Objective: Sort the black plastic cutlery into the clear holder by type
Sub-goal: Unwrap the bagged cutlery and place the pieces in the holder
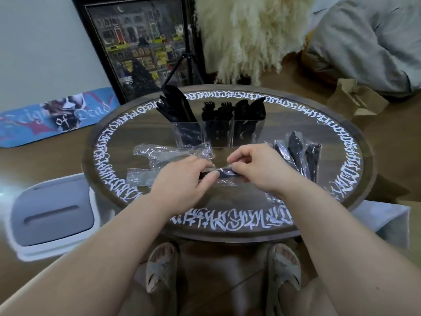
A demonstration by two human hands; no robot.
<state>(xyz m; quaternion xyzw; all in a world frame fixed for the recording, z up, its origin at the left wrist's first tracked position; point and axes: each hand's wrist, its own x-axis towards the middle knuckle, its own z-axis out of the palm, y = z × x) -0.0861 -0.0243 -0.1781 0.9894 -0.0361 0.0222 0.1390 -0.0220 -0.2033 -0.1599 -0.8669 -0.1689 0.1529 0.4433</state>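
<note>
A clear three-compartment holder stands at the back of the round table. Its left part holds black knives, the middle black forks, the right black spoons. In front of it my left hand and my right hand both pinch a wrapped black cutlery piece in clear plastic, held just above the table. Several more wrapped black pieces lie to the right of my right hand.
Empty clear wrappers lie left of my hands. The round table has a white script border. A grey-lidded white bin stands at the left, a brown paper bag at the back right, my slippered feet below.
</note>
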